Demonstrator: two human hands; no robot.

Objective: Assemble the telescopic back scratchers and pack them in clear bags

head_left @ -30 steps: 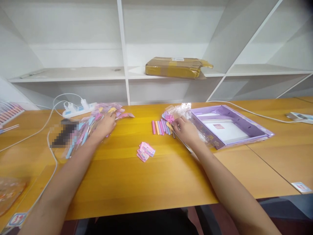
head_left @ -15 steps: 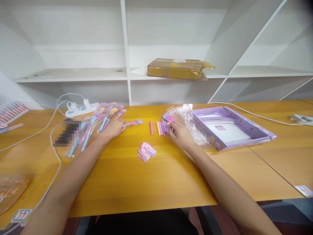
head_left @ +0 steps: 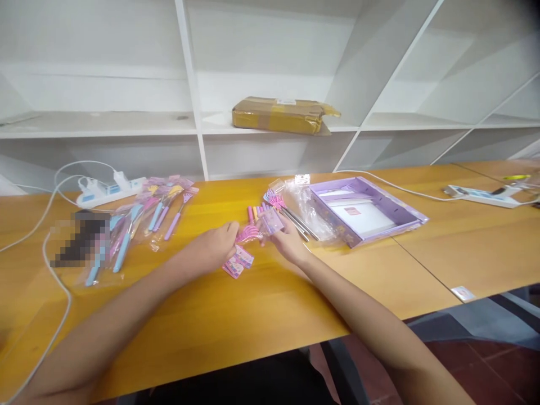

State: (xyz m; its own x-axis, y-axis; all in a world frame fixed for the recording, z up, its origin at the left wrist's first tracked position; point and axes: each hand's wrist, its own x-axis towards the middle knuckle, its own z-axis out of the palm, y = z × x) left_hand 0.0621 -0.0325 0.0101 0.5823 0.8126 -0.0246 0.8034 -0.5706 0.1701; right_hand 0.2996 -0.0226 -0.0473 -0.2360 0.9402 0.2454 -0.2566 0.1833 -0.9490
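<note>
My left hand (head_left: pixel 225 243) is closed around a pink back scratcher (head_left: pixel 248 233), its claw-shaped head pointing right out of the fist. Fingers of my right hand (head_left: pixel 289 241) pinch a clear plastic bag with a pink-purple card (head_left: pixel 272 222). The claw head and the bag meet between the hands; whether the head is inside the bag I cannot tell. Below my left hand lie several small pink cards (head_left: pixel 238 260), loosely stacked. Behind my right hand are coloured handles (head_left: pixel 255 212), partly hidden, and back scratchers with metal rods (head_left: pixel 299 221) and claw heads.
Bagged back scratchers (head_left: pixel 126 236) lie at the left, beside a pixelated dark item (head_left: pixel 80 239) and a power strip (head_left: pixel 109 193). A purple box (head_left: pixel 415 220) and clear plastic bags (head_left: pixel 310 199) are at the right. A taped carton (head_left: pixel 278 116) sits on the shelf.
Both hands have come together at the middle. My left hand has left the bagged pile and grips a pink back scratcher; my right has moved off the rods and holds a bag. The view has shifted right.
</note>
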